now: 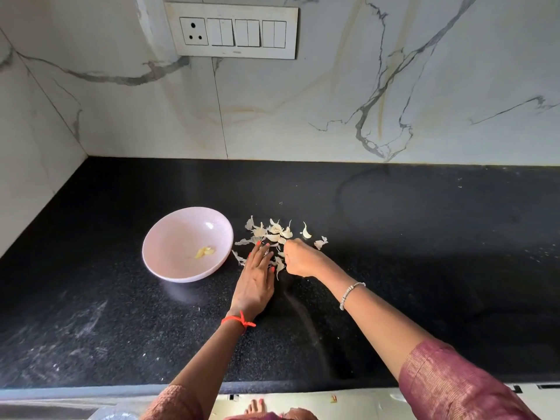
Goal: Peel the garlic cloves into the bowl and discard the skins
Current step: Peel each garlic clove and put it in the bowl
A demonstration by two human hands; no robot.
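Garlic skins [272, 234] are scattered on the black counter [424, 253], just right of the pink bowl [169, 225]. Peeled cloves [205, 252] sit in the bowl's bottom. One curved pale piece [306, 231] lies at the pile's right; clove or skin, can't tell. Your left hand [256, 277] lies flat, fingers straight, tips in the skins. Your right hand [300, 257] is curled into a fist on the pile; what it grips is hidden. Red thread [239, 321] on your left wrist, bracelet [351, 294] on your right. Switch panel [230, 30] on the marble wall.
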